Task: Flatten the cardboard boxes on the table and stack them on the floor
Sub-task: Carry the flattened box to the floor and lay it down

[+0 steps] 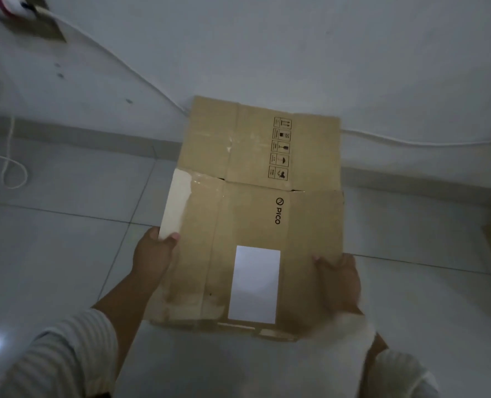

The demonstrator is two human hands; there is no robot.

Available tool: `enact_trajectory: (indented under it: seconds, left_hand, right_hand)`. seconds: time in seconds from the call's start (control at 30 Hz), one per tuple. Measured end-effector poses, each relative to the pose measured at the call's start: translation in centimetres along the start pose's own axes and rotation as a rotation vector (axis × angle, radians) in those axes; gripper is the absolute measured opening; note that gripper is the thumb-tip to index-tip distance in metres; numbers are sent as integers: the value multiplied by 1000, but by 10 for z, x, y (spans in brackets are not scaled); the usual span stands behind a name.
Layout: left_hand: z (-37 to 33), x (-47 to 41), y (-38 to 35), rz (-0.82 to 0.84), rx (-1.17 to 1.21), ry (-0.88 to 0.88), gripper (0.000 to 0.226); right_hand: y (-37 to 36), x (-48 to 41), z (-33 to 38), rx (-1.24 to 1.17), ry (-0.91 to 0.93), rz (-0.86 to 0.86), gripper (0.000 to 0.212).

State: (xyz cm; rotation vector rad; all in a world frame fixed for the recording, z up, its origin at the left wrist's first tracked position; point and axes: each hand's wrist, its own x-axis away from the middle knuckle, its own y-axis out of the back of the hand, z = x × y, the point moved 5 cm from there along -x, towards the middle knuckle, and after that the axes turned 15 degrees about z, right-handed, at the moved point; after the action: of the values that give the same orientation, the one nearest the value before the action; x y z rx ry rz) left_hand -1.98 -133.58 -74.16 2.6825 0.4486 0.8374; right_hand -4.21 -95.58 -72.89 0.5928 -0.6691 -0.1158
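flattened pico box held low over the tiled floor, far end near the wall, left hand and right hand each in a closed grip on its side edges; laying down pending, other boxes unseen.

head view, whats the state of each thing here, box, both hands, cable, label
cardboard box: flattened, held over the tiled floor, far end by the wall
left hand: gripping the box's left edge, thumb on top
right hand: gripping the box's right edge, blurred
white label: stuck on the box, facing up
white cable: loose, looped on the floor at left
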Motion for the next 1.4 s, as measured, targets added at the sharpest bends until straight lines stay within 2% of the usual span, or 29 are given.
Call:
enact_trajectory:
  seconds: [0.2, 0.53, 0.8, 1.2, 1.4]
  left_hand:
    - [71, -52, -40, -2, -2, -48, 29]
    - [112, -64, -43, -1, 29, -56, 24]
    - [143, -65, -42, 9, -168, 70, 33]
    - [155, -88, -47, 138, -289, 240, 45]
    - [161, -87, -46, 117, -535, 359, 54]
  right_hand:
    - [-51, -48, -49, -25, 67, -45, 37]
    - [-78, -63, -73, -18, 71, 13, 33]
    - [-98, -64, -96, 100, -20, 102, 49]
    - [-101, -79, -96, 179, -74, 220, 50]
    - [-102, -86, -106, 296, -112, 264, 56]
